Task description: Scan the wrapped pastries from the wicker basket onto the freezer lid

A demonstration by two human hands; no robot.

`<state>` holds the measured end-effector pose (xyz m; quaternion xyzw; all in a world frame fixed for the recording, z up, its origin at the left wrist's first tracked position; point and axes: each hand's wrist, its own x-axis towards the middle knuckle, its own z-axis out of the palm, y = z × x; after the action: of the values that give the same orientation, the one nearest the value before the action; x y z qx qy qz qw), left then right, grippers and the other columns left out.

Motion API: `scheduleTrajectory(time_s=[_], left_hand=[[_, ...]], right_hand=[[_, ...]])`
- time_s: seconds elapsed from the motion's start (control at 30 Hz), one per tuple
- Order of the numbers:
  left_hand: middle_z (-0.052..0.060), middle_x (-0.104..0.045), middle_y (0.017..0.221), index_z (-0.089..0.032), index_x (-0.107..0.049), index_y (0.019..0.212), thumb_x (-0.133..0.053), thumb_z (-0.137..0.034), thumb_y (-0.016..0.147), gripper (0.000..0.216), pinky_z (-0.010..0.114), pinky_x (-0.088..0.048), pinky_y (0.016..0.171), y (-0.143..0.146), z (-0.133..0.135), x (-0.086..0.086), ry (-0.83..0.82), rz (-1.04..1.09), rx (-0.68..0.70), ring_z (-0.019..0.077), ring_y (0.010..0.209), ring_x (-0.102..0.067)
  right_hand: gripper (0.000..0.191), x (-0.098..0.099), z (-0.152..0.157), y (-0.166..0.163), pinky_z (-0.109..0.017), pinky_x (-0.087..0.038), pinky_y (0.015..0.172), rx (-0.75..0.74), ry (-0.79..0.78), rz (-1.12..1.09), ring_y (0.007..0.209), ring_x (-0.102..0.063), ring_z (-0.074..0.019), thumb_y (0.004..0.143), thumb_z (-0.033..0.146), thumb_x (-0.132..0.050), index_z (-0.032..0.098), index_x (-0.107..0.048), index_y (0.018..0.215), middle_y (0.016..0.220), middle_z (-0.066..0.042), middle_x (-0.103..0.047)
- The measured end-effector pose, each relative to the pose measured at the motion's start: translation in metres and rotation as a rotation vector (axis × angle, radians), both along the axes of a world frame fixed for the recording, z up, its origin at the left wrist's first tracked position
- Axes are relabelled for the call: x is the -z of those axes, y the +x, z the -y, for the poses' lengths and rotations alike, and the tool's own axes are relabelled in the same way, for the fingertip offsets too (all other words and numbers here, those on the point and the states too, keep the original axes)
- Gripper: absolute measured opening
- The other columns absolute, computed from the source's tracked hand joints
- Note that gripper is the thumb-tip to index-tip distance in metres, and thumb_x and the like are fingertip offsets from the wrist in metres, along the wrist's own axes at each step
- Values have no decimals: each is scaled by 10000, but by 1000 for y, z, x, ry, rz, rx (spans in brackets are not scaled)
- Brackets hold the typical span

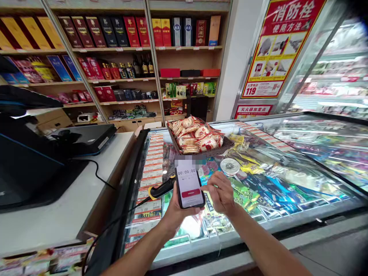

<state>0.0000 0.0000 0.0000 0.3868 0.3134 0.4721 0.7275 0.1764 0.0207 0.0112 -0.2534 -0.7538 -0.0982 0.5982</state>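
- Left hand (175, 209) was closed around a phone (189, 186), held upright over the freezer lid (258, 214).
- Right hand (220, 193), fingers curled narrow, touched the phone's right edge.

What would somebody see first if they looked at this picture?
First the phone, held up in the left hand at the middle, its screen showing a timer at zero; the right hand touches its edge. Behind it, a basket of wrapped snacks sits on the glass freezer lid.

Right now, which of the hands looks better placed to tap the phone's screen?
Probably the right hand: it is free, fingers beside the phone and its red button. The left hand is wrapped around the phone, holding it up.
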Motion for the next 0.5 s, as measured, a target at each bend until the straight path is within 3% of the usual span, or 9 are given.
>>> scheduleTrajectory(time_s=[0.5], left_hand=[[52, -727, 1095, -375, -185, 1477, -878, 2, 527, 1235, 464, -600, 836, 0, 1, -8, -14, -13, -8, 231, 910, -711]], right_hand=[[277, -1, -5, -1, -358, -308, 652, 44, -7, -3, 694, -448, -173, 901, 53, -422, 171, -604, 729, 667, -43, -526]])
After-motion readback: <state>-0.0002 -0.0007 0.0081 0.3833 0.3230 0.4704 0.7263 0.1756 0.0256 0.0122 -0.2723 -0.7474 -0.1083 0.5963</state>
